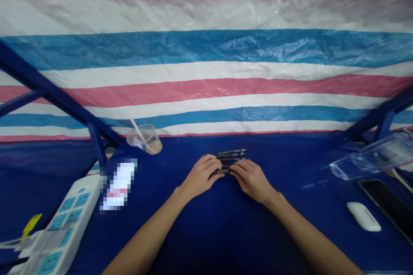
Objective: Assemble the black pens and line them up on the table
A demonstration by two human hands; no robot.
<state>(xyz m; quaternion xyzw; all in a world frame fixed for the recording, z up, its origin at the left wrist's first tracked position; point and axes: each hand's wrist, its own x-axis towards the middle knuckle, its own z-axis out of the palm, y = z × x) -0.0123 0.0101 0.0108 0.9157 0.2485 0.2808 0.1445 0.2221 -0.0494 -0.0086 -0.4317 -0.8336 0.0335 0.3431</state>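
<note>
The left hand (201, 175) and the right hand (253, 180) grasp a slim dark pen (222, 171) between them, each with its fingertips at one end. The pen is in the middle of the blue surface (213, 232), its long axis running left to right from one hand to the other; which end is the writing tip cannot be told, as the fingers cover both ends.

Just beyond the hands, more dark pens (230, 153) lie close together, roughly parallel to the held one, with their long axes also running left to right.

Beyond and to the left of the hands is a clear plastic cup (145, 137) with a white straw (137, 130) in it and a little light brown liquid at its bottom. Well to the right of the hands is a clear plastic container (371, 157); whether it holds anything cannot be told.

Nearer the person on that side are a white earbud case (364, 216) and a dark phone (387, 204). Left of the hands are a pixelated bright patch (119, 185) and a white power strip (69, 219) with blue sockets and plugs in it.
</note>
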